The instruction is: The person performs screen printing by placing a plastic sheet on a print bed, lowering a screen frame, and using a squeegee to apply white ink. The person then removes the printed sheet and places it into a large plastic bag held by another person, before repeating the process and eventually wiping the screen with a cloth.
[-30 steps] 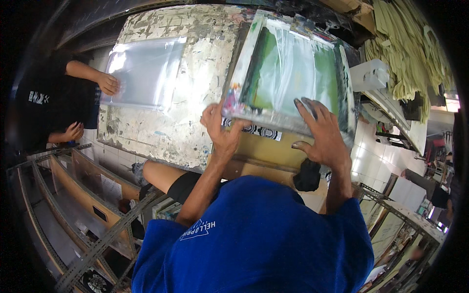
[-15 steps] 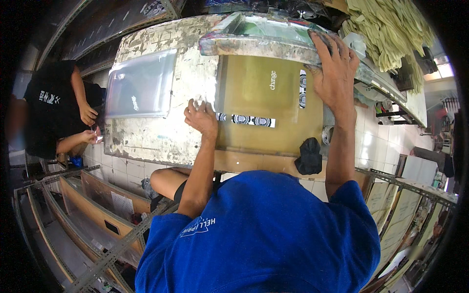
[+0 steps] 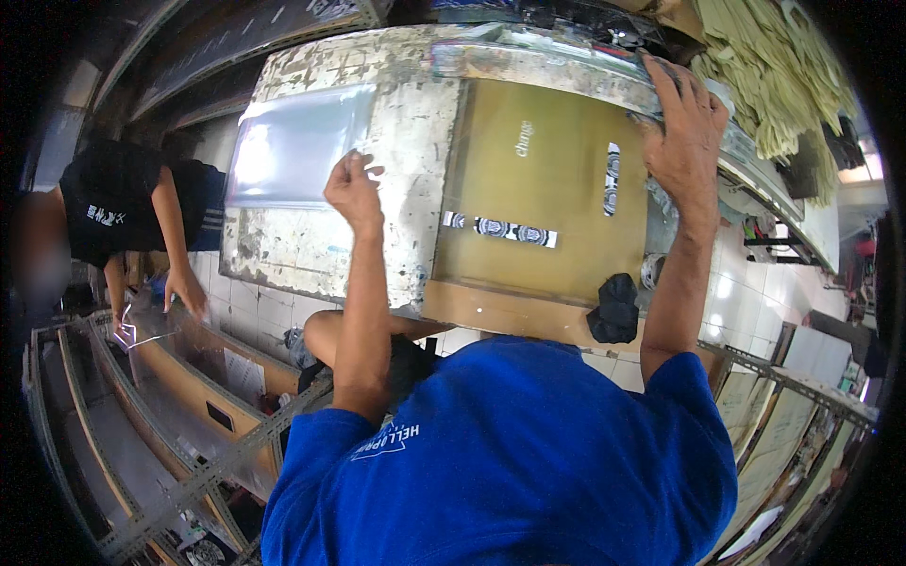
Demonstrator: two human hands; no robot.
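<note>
clasped in the right hand (image 3: 684, 127), with the fingers bent over its near edge, was a pale, paint-smeared, rectangular frame (image 3: 547, 64), tilted up at the far side of the work table (image 3: 406, 132). the left hand (image 3: 355, 191) hung with its fingers loosely curled, near the right edge of a clear, shiny, rectangular plastic sheet (image 3: 297, 141); from where i stood i could not tell whether its fingertips pinched anything. below the frame lay a flat, yellow-brown, rectangular board (image 3: 543, 184), bearing small white lettering (image 3: 523, 139) and two narrow black-and-white patterned strips, one running crosswise (image 3: 514, 232), the other lengthwise (image 3: 612, 179). a crumpled black cloth (image 3: 613, 311) sat at the board's near right corner. to the left, a co-worker in a black shirt (image 3: 113, 203) bent over a rack of wood-edged panels (image 3: 184, 382). long pale-yellow cloth strips (image 3: 769, 75) hung at the upper right.
</note>
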